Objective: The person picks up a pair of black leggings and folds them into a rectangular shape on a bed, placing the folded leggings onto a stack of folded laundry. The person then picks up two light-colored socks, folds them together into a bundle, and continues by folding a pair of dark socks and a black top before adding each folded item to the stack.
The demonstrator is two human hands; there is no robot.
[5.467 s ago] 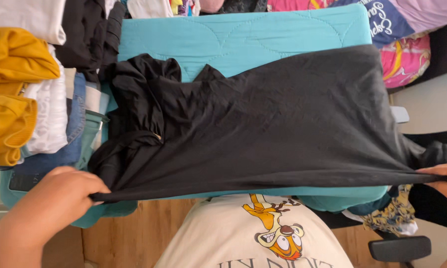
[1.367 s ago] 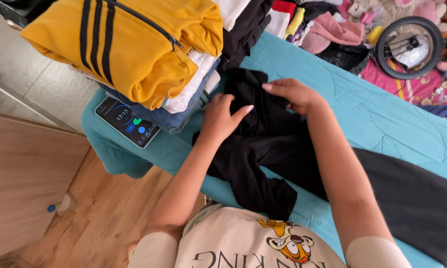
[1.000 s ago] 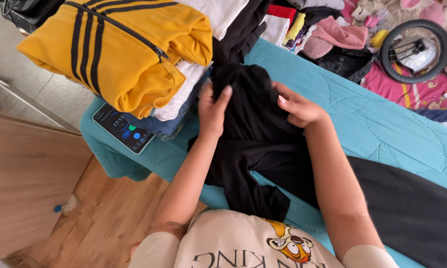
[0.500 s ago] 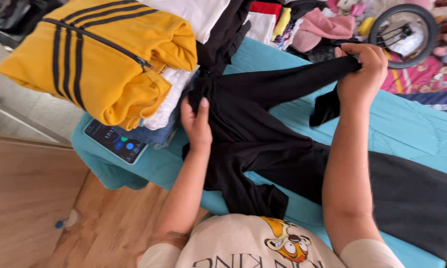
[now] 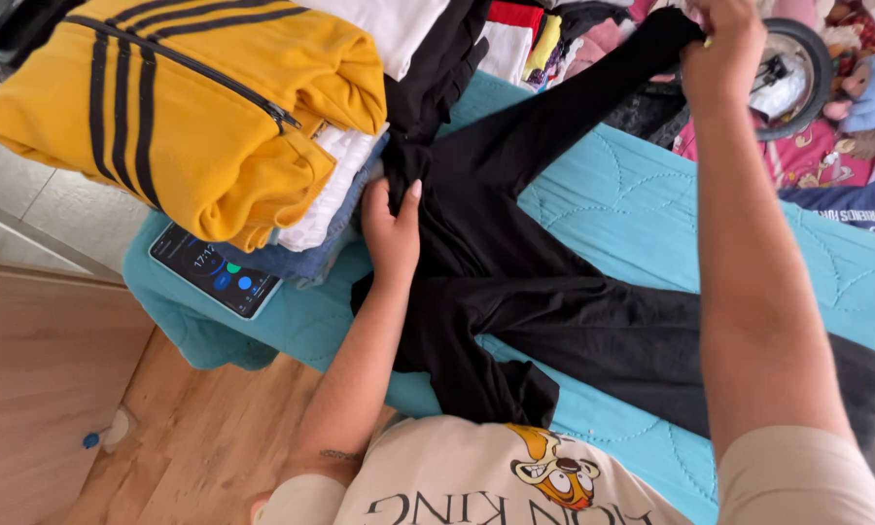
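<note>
A black garment lies across a teal quilted pad. My left hand presses flat on its left side, fingers together, next to a stack of clothes. My right hand grips one black sleeve and holds it stretched up and away toward the far right. The other short sleeve hangs over the near edge of the pad.
A stack of folded clothes topped by a yellow striped jacket sits at the left. A phone with a lit screen lies under it on the pad. More clothes and a round fan lie beyond. Wooden floor is below.
My right hand took hold of the sleeve and pulled it out to the far right, lifting higher. My left hand slid down and stayed pressing the garment's left side.
</note>
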